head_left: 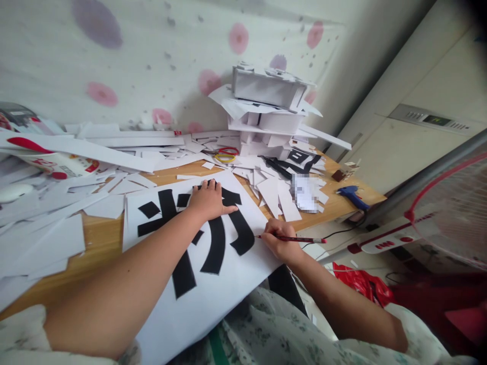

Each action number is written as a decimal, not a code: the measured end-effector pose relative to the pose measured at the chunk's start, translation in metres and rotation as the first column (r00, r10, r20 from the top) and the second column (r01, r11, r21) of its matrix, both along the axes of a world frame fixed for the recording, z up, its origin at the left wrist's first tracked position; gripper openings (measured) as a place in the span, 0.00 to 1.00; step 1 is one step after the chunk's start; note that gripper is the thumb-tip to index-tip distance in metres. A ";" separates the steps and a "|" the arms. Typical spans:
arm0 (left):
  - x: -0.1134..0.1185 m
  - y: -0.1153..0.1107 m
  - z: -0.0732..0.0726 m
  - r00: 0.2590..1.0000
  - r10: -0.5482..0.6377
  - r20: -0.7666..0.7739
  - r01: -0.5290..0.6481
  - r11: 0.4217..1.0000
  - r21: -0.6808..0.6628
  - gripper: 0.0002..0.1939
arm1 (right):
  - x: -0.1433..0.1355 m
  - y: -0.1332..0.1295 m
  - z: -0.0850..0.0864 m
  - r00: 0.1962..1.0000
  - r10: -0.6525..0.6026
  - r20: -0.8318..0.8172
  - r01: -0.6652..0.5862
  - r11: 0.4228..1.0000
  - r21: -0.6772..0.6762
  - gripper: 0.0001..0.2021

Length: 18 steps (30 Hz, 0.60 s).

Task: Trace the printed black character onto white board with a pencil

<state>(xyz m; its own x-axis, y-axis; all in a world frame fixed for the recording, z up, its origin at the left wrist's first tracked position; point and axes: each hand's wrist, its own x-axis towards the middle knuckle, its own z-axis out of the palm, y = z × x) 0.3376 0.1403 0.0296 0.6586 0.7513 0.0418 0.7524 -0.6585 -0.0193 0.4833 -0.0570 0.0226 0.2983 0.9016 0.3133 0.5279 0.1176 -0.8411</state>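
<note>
A large white sheet (152,314) lies on the wooden table at the front, with a black cut-out character (184,274) on it. My left hand (208,200) rests flat with fingers spread on the upper part of the character. A dark red pencil (304,239) is gripped in my right hand (279,240), and its tip meets the right edge of the black shape's curved stroke.
White scraps cover the table's (102,238) left and back. Red and yellow scissors (226,154) lie before a stack of white box shapes (266,91). A blue glue gun (353,196) sits at the right edge, near a fan (452,213).
</note>
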 end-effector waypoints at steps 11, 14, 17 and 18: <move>0.000 0.000 -0.001 1.000 0.005 -0.008 -0.005 1.000 0.016 0.53 | 0.001 -0.009 -0.006 0.998 0.037 0.055 -0.039 0.999 0.036 0.10; 0.000 0.000 -0.001 1.000 0.004 -0.009 -0.003 1.000 0.017 0.54 | 0.001 -0.012 -0.006 0.994 0.082 0.069 -0.085 0.995 0.050 0.10; 0.000 0.000 -0.002 1.000 0.005 -0.011 -0.004 1.000 0.014 0.54 | 0.001 -0.013 -0.005 0.989 0.131 0.069 -0.136 0.988 0.072 0.11; 0.000 0.000 -0.002 1.000 0.006 -0.012 -0.006 1.000 0.013 0.54 | 0.002 -0.013 -0.005 0.987 0.147 0.066 -0.152 0.985 0.077 0.12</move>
<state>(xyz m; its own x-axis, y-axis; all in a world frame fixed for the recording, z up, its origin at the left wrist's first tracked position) 0.3375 0.1407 0.0276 0.6543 0.7550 0.0435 0.7562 -0.6533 -0.0364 0.4848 -0.0700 0.0175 0.1402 0.9053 0.4009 0.5482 0.2662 -0.7929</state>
